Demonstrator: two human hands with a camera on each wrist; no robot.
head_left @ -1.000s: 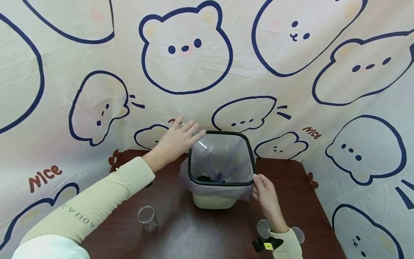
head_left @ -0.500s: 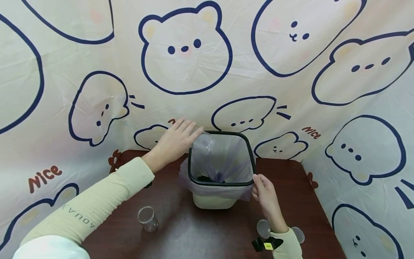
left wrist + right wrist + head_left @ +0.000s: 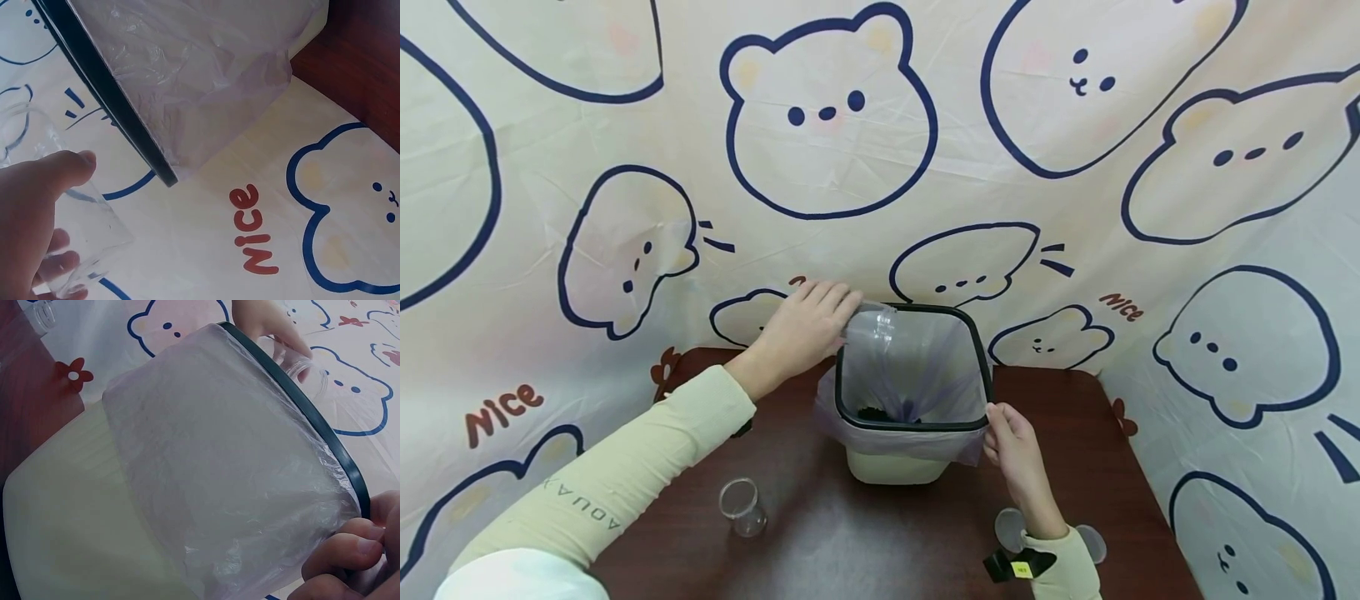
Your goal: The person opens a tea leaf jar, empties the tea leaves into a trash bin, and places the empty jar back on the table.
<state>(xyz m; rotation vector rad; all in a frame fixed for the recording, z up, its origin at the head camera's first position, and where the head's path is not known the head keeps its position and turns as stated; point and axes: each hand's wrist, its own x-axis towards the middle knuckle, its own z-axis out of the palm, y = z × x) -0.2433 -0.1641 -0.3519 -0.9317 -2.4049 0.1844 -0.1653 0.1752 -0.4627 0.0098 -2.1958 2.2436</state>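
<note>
In my left hand (image 3: 805,333) is a clear cup (image 3: 880,327), tilted on its side with its mouth toward the bin's opening. The left wrist view has the thumb and fingers (image 3: 65,169) wrapped round this see-through cup (image 3: 94,228). The bin (image 3: 898,468) is cream with a black rim (image 3: 925,427) and a thin purplish bag (image 3: 838,425) folded over it. My right hand (image 3: 1017,446) pinches the rim and bag at the near right corner; curled fingers (image 3: 347,553) show there in the right wrist view. Small dark matter (image 3: 872,412) lies inside the bin.
Another clear cup (image 3: 745,508) stands on the dark brown table (image 3: 820,550) at front left. Two round translucent discs (image 3: 1011,529) lie by my right wrist, partly hidden by it. A cartoon-printed cloth (image 3: 835,183) hangs close behind the table.
My left hand has turned, so the cup has swung from pointing down into the bin to lying nearly level at the rim. The right hand and the bin have stayed in place.
</note>
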